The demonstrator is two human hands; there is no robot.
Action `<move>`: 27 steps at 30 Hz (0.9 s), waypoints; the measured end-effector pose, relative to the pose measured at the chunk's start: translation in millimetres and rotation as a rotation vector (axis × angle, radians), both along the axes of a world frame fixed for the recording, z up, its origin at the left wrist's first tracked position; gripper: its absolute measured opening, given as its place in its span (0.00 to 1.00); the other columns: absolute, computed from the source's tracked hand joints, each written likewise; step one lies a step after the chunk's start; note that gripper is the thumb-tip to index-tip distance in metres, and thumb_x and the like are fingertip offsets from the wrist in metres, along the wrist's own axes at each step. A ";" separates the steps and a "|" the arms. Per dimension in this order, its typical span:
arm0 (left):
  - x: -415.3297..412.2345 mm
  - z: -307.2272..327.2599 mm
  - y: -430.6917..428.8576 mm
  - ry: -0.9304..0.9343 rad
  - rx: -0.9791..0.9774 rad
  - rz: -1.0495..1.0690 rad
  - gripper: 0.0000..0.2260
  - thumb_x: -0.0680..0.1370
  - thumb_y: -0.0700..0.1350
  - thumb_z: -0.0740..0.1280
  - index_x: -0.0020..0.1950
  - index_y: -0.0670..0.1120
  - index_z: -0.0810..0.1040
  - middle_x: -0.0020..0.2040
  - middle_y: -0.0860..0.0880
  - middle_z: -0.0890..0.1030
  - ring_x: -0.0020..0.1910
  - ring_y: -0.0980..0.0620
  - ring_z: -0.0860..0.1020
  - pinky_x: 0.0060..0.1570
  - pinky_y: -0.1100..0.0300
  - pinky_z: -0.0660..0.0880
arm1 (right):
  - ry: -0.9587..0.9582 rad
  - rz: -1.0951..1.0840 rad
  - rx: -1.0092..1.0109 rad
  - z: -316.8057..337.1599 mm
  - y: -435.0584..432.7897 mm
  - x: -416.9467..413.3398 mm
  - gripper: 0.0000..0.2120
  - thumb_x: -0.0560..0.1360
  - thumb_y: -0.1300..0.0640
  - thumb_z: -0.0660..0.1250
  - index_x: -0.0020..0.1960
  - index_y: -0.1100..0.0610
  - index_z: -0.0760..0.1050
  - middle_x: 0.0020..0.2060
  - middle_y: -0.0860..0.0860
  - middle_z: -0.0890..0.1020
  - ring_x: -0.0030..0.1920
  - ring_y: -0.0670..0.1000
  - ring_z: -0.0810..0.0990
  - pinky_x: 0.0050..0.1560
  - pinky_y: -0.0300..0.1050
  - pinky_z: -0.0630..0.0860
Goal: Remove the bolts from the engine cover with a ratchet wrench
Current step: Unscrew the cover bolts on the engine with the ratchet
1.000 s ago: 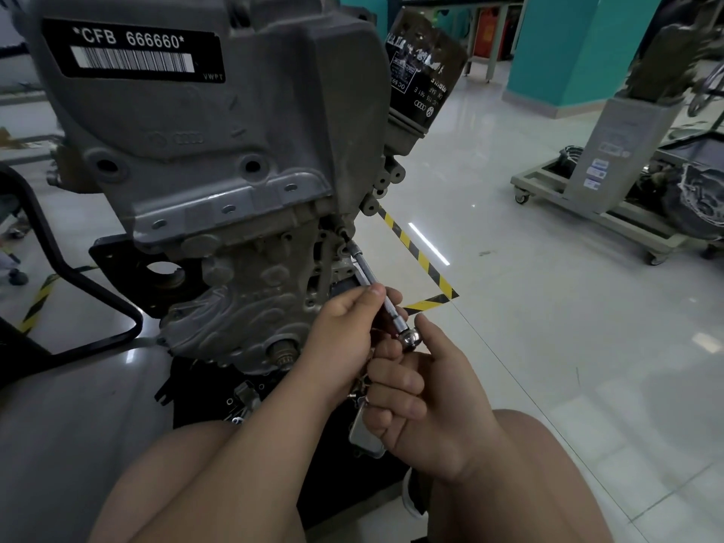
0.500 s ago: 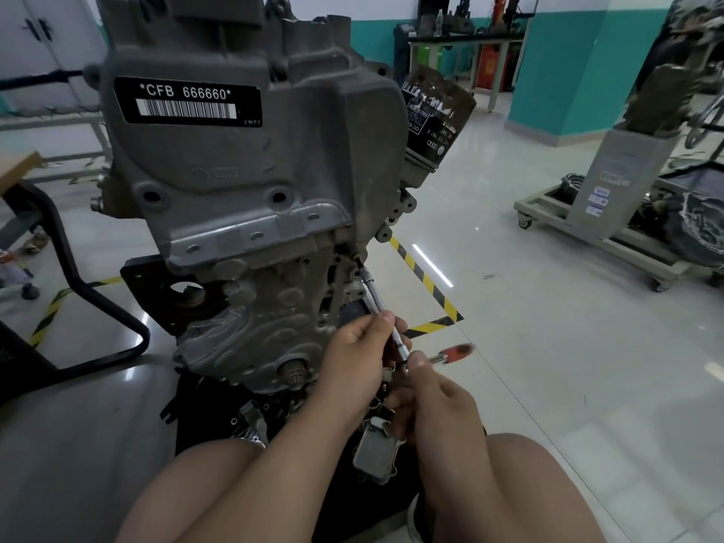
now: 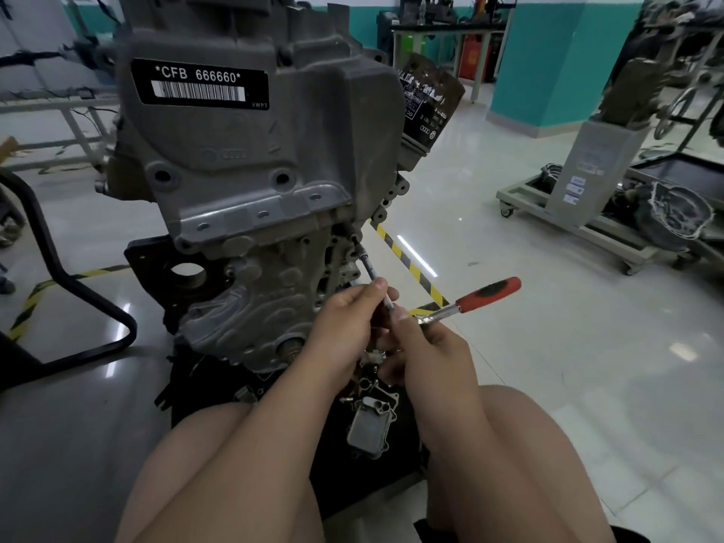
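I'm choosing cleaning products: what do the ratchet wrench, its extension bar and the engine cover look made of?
Ratchet wrench: bright polished shank, likely steel; its grip looks like matte red-and-black rubber or plastic. Extension bar: shiny chromed-looking metal. Engine cover: dull grey cast metal, probably aluminium, from its rough unpainted surface.

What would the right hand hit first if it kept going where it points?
Likely the left hand, close ahead of the right hand on the extension bar; the engine lies beyond. Depth is unclear here.
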State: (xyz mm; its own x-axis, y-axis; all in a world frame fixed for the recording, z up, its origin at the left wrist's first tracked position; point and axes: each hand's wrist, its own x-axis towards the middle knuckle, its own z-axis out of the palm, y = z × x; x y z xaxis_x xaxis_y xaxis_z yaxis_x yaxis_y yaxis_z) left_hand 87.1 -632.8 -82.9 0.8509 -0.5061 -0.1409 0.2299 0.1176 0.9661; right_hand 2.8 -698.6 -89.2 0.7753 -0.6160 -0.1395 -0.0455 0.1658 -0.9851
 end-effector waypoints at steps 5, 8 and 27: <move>-2.3 -2.2 -2.3 0.074 -0.033 -0.044 0.16 0.82 0.50 0.59 0.40 0.50 0.83 0.31 0.50 0.80 0.21 0.56 0.72 0.21 0.66 0.68 | 0.001 0.083 0.395 4.6 2.2 2.0 0.17 0.82 0.48 0.58 0.50 0.58 0.80 0.26 0.53 0.78 0.21 0.50 0.71 0.24 0.39 0.70; -6.0 -4.4 -6.6 0.100 -0.001 -0.050 0.16 0.82 0.50 0.59 0.42 0.50 0.83 0.33 0.51 0.82 0.19 0.55 0.72 0.20 0.67 0.68 | 0.012 0.135 0.682 0.7 -0.8 3.4 0.19 0.81 0.41 0.55 0.50 0.53 0.79 0.23 0.50 0.71 0.21 0.47 0.65 0.23 0.37 0.65; -1.5 -14.1 -7.9 0.022 0.003 -0.040 0.17 0.81 0.51 0.60 0.37 0.53 0.83 0.36 0.51 0.83 0.26 0.56 0.75 0.28 0.64 0.73 | 0.047 0.192 0.366 -10.0 -7.5 5.9 0.22 0.83 0.43 0.51 0.43 0.47 0.81 0.21 0.51 0.70 0.18 0.50 0.67 0.23 0.40 0.66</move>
State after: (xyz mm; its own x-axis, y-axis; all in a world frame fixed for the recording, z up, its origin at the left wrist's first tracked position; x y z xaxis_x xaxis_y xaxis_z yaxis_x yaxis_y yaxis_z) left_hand 85.6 -640.7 -97.0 0.8267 -0.5391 -0.1608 0.2552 0.1047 0.9612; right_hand 8.8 -706.1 -99.2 0.8590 -0.3639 -0.3600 -0.1530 0.4888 -0.8589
